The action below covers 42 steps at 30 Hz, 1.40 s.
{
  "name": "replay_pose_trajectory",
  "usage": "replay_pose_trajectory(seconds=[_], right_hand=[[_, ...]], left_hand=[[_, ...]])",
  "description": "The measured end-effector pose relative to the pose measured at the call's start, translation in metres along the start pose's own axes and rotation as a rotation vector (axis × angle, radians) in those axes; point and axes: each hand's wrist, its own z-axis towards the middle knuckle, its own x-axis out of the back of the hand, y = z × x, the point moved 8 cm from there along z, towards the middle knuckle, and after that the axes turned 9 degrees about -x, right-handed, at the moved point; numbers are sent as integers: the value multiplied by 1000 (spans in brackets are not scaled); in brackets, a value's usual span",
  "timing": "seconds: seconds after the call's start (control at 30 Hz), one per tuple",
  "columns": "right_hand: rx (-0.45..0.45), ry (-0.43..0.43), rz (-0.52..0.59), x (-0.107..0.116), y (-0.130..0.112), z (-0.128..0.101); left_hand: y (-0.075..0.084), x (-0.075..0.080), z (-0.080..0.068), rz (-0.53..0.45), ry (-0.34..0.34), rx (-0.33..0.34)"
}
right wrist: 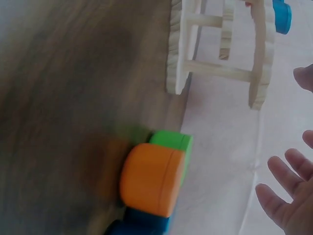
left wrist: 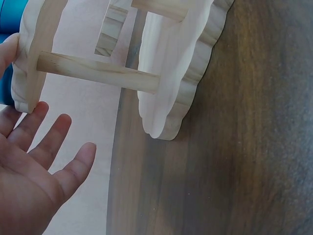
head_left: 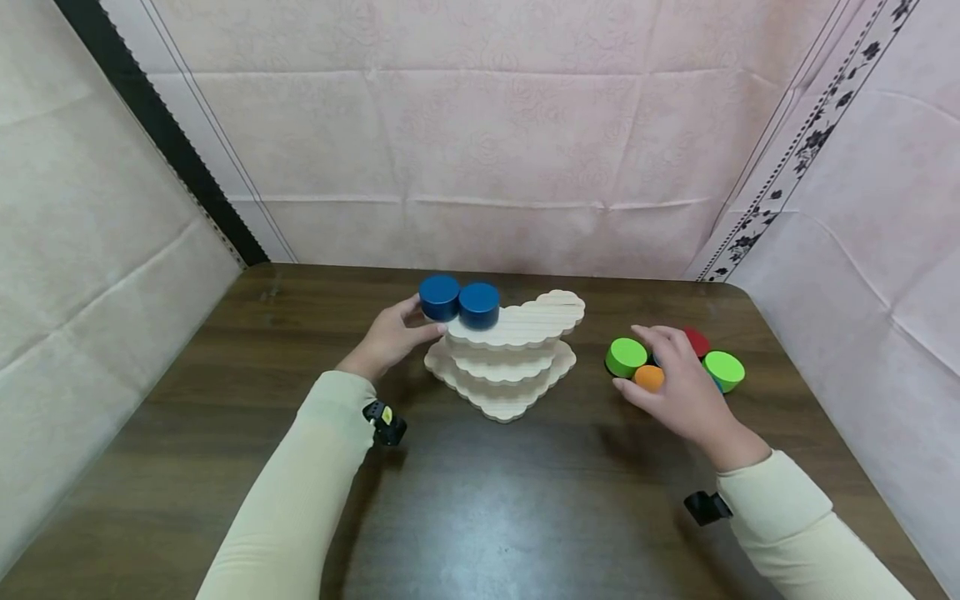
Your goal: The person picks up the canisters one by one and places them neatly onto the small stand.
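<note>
A pale wooden tiered stand with scalloped, cloud-shaped shelves (head_left: 540, 318) stands mid-table, its tiers joined by round dowels (left wrist: 98, 73). Two small blue cylinders (head_left: 478, 306) sit side by side on the left of its top shelf. My left hand (head_left: 396, 333) is at that end, thumb in front of the outer blue cylinder (head_left: 438, 297) and a finger behind it, pinching it; the other fingers spread by the shelf's edge. Over on the right, my right hand (head_left: 678, 387) hovers above a cluster of cylinders, fingers spread, holding nothing. An orange cylinder (right wrist: 151, 178) lies below it.
Around the right hand stand two green cylinders (head_left: 626, 357), a red one (head_left: 696, 341) and some blue, partly hidden. The dark wooden table (head_left: 465, 500) ends at pale cloth walls (head_left: 487, 142) behind and on both sides.
</note>
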Motion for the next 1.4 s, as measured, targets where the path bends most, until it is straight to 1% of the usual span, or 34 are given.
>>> replay_pose_trajectory(seconds=[0.2, 0.3, 0.43, 0.67, 0.9, 1.2, 1.4], right_hand=[[-66, -44, -10, -4, 15, -3], [-114, -70, -26, -7, 24, -6], [-161, -72, -46, -9, 35, -10], [-208, -72, -107, -11, 45, -17], [-293, -133, -147, -17, 56, -22], [-328, -176, -151, -24, 65, -20], [-346, -204, -139, -29, 68, -16]], left_hand=[[-1, -1, 2, 4, -3, 6], [-1, -1, 1, 7, -3, 7], [-1, 0, 1, -1, -3, 4], [-1, 1, 2, -10, -5, -7], [-1, -1, 2, -9, -2, -7], [-3, 0, 2, -2, -3, 4], [-3, 0, 2, -3, -3, -4]])
